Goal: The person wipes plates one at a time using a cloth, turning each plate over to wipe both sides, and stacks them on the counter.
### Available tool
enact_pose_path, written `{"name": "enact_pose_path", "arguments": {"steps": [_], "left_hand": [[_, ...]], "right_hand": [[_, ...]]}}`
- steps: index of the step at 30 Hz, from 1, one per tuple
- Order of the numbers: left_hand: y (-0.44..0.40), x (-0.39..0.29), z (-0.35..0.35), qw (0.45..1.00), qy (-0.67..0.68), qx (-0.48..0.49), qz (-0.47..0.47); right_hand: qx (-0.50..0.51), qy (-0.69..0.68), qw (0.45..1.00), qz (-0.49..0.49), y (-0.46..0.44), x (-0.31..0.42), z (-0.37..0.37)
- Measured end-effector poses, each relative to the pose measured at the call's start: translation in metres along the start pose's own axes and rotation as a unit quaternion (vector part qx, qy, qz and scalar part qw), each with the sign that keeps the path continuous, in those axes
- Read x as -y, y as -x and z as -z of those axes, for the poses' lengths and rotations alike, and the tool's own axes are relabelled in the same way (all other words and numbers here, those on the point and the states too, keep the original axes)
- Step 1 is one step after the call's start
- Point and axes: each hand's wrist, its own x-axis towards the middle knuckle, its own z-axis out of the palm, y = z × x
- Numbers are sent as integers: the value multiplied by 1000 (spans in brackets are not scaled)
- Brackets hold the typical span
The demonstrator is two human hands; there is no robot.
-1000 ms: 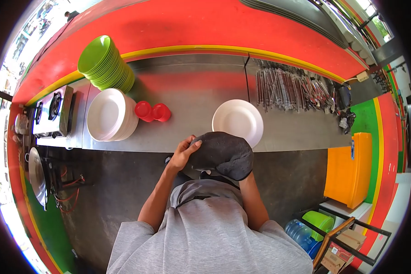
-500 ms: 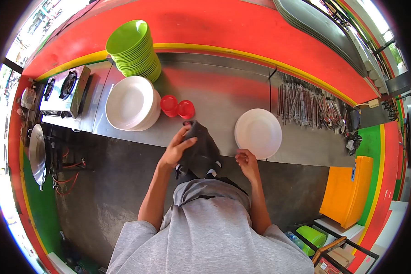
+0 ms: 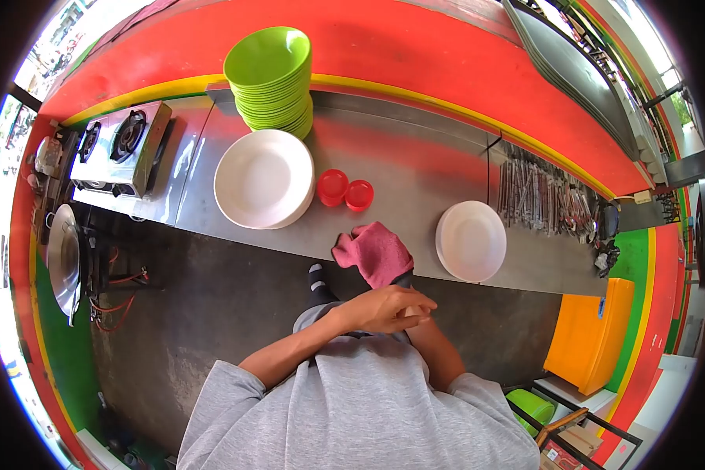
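Observation:
A pink glove-like cloth piece (image 3: 374, 254) with a dark edge at its lower end covers my right hand, in front of the counter's near edge. The fingers inside are hidden, so their pose cannot be told. My left hand (image 3: 388, 309) crosses over to my right wrist, its fingers bent around there just below the dark edge. What they pinch is hidden. Beyond the pink piece, two red cups (image 3: 345, 189) stand on the steel counter (image 3: 407, 172). To the right is a stack of white plates (image 3: 471, 241); to the left, a stack of large white bowls (image 3: 264, 178).
Green bowls (image 3: 270, 78) form a tall stack at the back. A gas stove (image 3: 121, 149) occupies the left end, above a wok (image 3: 63, 262). Wrapped cutlery (image 3: 536, 192) lies at right, trays (image 3: 576, 74) on the red ledge. An orange bin (image 3: 591, 337) is below.
The dark cloth piece in my left hand now shows its pink side and covers my right hand. My left hand has moved right, to my right wrist. The view has shifted slightly.

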Motion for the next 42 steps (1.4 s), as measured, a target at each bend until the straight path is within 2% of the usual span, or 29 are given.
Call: {"name": "enact_pose_path", "arguments": {"steps": [3, 6, 11, 14, 17, 20, 23, 26, 27, 29, 30, 32, 33, 34, 35, 38, 39, 40, 42], "left_hand": [[18, 16, 20, 987, -73, -140, -12], [35, 17, 41, 930, -210, -302, -14], [49, 44, 36, 923, -273, -270, -31], [52, 47, 33, 950, -213, -229, 3], [55, 30, 34, 978, -149, -142, 22], [59, 40, 32, 968, -218, -94, -78], [70, 43, 45, 978, -162, -96, -89], [85, 44, 77, 983, -81, -157, -54], [92, 47, 91, 972, -74, -213, -59], [111, 58, 120, 928, -67, -363, -50], [119, 60, 136, 886, -101, -450, -52], [136, 84, 169, 743, -255, -618, -33], [145, 85, 184, 687, -315, -654, 35], [152, 92, 198, 658, -325, -675, 76], [159, 104, 210, 627, -334, -694, 117], [183, 152, 233, 725, -110, -658, 173], [182, 155, 240, 756, -63, -638, 130], [185, 157, 241, 772, -29, -622, 128], [185, 150, 240, 801, 39, -585, 123]], "right_hand": [[-27, 124, 992, 26, 11, 16, -13], [-51, 214, 974, 53, 18, 26, -24], [-69, 297, 945, 115, 13, 23, -52], [-72, 330, 929, 148, 4, 19, -69], [-74, 365, 910, 179, -7, 11, -87], [-77, 393, 893, 206, -17, 9, -102], [-82, 411, 876, 238, -32, 7, -112], [-89, 423, 859, 273, -52, 9, -113], [-93, 442, 851, 270, -58, 9, -113], [-96, 493, 829, 248, -67, 13, -114], [-92, 559, 801, 194, -72, 19, -118], [-101, 660, 741, 68, -78, 26, -131], [-113, 663, 738, 58, -79, 27, -135], [-125, 665, 735, 47, -79, 27, -140], [-129, 635, 754, 102, -78, 28, -142], [-135, 621, 747, 195, -89, -1, -121], [-134, 590, 773, 191, -91, 0, -126], [-134, 558, 797, 187, -93, 2, -131], [-125, 399, 899, 126, -88, 17, -159]]}}
